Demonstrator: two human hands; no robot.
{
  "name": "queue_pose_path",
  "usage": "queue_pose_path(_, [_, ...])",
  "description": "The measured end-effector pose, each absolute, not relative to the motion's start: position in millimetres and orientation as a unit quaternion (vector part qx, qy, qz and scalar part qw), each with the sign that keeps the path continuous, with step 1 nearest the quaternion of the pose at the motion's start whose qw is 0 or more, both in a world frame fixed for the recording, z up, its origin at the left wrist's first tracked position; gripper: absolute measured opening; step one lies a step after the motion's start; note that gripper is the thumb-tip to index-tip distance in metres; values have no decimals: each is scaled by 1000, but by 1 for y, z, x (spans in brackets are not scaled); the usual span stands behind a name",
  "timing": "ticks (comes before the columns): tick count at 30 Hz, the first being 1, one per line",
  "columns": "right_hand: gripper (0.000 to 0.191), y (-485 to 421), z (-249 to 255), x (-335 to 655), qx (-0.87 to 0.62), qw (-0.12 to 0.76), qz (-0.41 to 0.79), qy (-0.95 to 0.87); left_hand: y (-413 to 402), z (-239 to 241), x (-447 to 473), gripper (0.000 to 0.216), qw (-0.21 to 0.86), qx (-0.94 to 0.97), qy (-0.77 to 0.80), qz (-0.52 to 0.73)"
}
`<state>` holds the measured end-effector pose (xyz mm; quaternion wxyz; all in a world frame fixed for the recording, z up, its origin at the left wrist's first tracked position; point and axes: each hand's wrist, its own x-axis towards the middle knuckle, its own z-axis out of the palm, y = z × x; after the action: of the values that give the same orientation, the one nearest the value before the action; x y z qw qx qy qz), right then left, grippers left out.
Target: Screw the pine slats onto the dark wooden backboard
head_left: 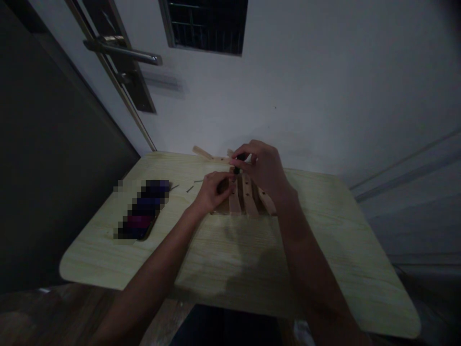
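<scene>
My right hand (261, 161) pinches a short black tool (236, 170), which looks like a screwdriver and points down at a wooden slat (235, 204). Its tip is too small and dark to make out. From the left side, my left hand (213, 188) closes thumb and fingers on the far part of the same slat, just under the tool. Beside it lie more bent wooden slats (249, 197) with dark holes or screw heads, side by side across a wooden base piece (220, 207). Part of this wooden piece is hidden by my hands.
Another bent slat (203, 153) lies at the table's back edge, against the white wall. A few loose screws (190, 189) are left of my left hand. A phone (144, 211), partly pixelated, lies on the wooden table (230, 259). A door handle (129, 54) is at upper left.
</scene>
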<state>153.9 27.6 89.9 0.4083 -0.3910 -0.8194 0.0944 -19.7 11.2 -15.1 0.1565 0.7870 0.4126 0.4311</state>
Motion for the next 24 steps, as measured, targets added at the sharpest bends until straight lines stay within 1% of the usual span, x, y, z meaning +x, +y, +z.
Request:
queue_pose_path(2, [23,28,90,154,-378,414,109,-821,11,-15,-19,30,161,786,414,431])
queue_pose_path(5, [19,28,92,157,-332,425,152,-828,10,-14,-19,31,161,782,420,431])
queue_pose_path(8, [21,24,96,162,-315,403,177,-841,10,-16,-19,30,158,781,421,434])
queue_pose_path(11, [22,22,100,166,-341,383,166,-842,11,-18,-20,31,158,781,413,440])
queue_pose_path(16, [13,24,98,164,-395,393,131,-820,12,-17,-20,33,156,786,414,432])
queue_pose_path(21, [32,26,90,156,-432,423,94,-791,10,-14,-20,32,153,787,420,424])
queue_pose_path(24, [29,27,90,155,-425,427,90,-793,9,-13,-20,31,154,785,423,426])
